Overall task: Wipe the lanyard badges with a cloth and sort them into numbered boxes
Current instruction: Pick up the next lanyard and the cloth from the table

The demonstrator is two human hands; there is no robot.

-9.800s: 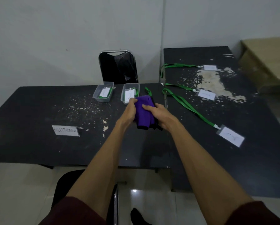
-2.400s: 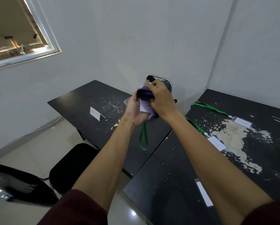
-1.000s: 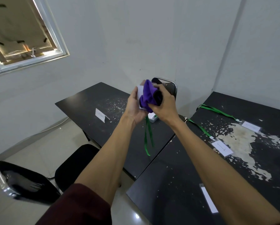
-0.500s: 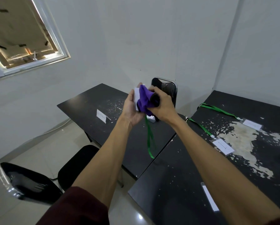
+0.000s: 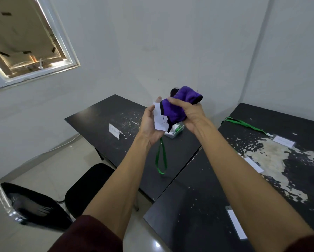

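My left hand [image 5: 149, 125] holds a white badge [image 5: 158, 117] upright in its palm, raised above the left table. The badge's green lanyard [image 5: 160, 157] hangs down in a loop below my hand. My right hand [image 5: 188, 113] grips a bunched purple cloth [image 5: 178, 104] and presses it against the badge's right side. A clear plastic box [image 5: 176, 131] with a badge inside shows on the table just under my hands. Any other box is hidden behind them.
Two black tables [image 5: 116, 124] meet at a corner. The right table [image 5: 225, 188] carries another green lanyard [image 5: 243, 124] with a white badge [image 5: 283, 140], and two more white badges [image 5: 253, 164]. A folded paper sign [image 5: 114, 130] stands left. Black chairs [image 5: 34, 204] stand below.
My hands stay raised while the cloth slides over the badge toward the right, uncovering more of the white card. The view has tilted a little.
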